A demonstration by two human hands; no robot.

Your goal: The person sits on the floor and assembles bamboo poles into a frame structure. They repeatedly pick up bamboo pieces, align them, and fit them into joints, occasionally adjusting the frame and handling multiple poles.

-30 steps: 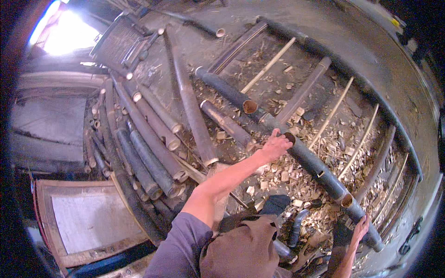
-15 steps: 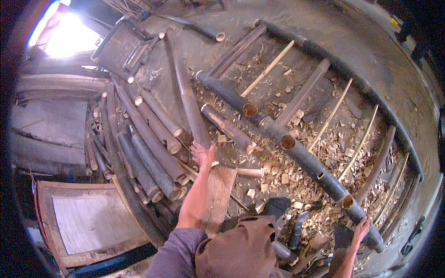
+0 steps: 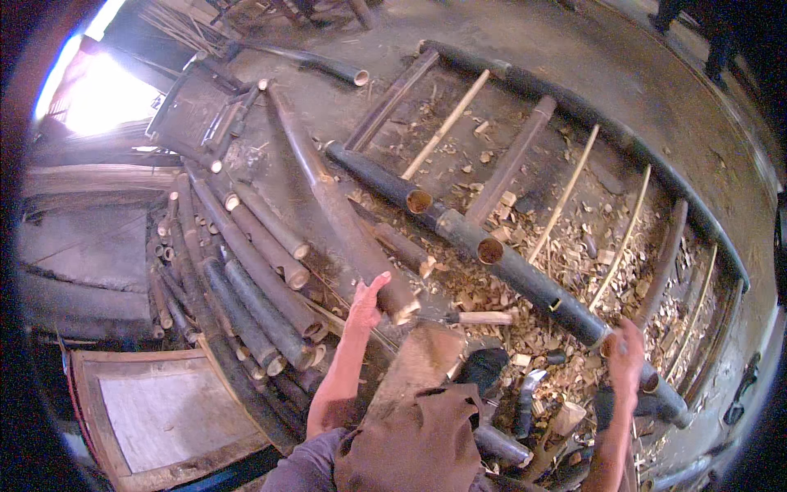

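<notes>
My left hand [image 3: 366, 303] is closed around the cut end of a long dark bamboo pole [image 3: 328, 197], thumb pointing up. That pole runs away from me toward the upper left, over a heap of similar poles. My right hand [image 3: 627, 359], slightly blurred, grips the near end of a thick dark bamboo pole [image 3: 533, 283]. This one lies diagonally across the floor and has round holes cut in its side. A tool with a pale wooden handle [image 3: 482, 317] lies on the chips between my hands. A brown cloth hides my lap.
Stacked bamboo poles [image 3: 246, 279] lie at the left, with a framed board [image 3: 164, 410] at the lower left. Thin pale slats [image 3: 566, 193] and shavings [image 3: 574, 254] cover the floor ahead. A wooden block [image 3: 418, 361] stands in front of me. A curved dark pole [image 3: 623, 139] edges the far side.
My left hand has swung left, from the holed thick pole to the end of the long pole by the heap. My right hand has risen slightly along the thick pole's end.
</notes>
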